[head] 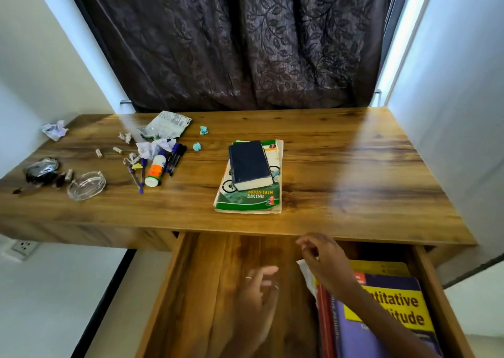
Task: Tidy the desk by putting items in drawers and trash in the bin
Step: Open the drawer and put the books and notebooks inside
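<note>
Two books – desk

Head cam looks fwd & down, close over open drawer, desk beyond.

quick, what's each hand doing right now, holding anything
Left hand: open, fingers spread over the open drawer, holding nothing.
Right hand: fingers loosely curled above the books in the drawer, apparently empty.

Both forearms are bare, and the left hand wears 2 thin silver rings.
</note>
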`<state>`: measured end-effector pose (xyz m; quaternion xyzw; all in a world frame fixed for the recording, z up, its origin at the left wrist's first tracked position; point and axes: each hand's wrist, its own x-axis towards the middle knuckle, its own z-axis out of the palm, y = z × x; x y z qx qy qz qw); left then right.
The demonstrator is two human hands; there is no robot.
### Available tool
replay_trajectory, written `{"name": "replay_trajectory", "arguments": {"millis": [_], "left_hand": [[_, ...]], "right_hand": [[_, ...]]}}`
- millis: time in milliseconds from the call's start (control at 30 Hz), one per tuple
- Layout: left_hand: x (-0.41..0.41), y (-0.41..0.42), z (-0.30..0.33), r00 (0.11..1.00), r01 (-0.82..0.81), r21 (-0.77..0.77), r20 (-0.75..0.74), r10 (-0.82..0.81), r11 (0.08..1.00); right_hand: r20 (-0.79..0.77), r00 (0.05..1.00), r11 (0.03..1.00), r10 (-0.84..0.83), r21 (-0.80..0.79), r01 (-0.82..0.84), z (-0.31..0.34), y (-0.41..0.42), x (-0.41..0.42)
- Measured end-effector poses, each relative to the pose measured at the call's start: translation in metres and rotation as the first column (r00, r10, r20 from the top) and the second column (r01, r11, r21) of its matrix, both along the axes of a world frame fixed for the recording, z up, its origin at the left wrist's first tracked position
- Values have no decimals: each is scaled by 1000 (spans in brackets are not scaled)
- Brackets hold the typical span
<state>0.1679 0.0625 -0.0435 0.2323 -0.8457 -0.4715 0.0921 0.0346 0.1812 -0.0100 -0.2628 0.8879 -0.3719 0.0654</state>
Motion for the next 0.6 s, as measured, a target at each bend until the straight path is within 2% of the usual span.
{"name": "replay_trajectory", "arguments": {"millis": [133, 233, 367, 500, 600], "left_hand": [[-23, -65, 16, 995, -80, -112, -68, 73, 990], [-47, -109, 20, 998, -64, -143, -34, 59, 988], [-83, -153, 22, 995, -90, -282, 25, 101, 955], [-113, -182, 18, 975, -64, -188, 196, 101, 980], [-132, -184, 14, 967, -93, -158, 221, 127, 983]], "right_hand": [[-111, 993, 999, 34, 35, -31, 23, -59, -20], [-67, 997, 989, -24, 141, 34, 35, -107, -41], [-25, 989, 949, -146, 278, 147, 36, -164, -67], [3, 962, 915, -272, 311, 258, 20, -195, -89], [-6, 944, 899, -330, 304, 316, 8, -208, -94]]}}
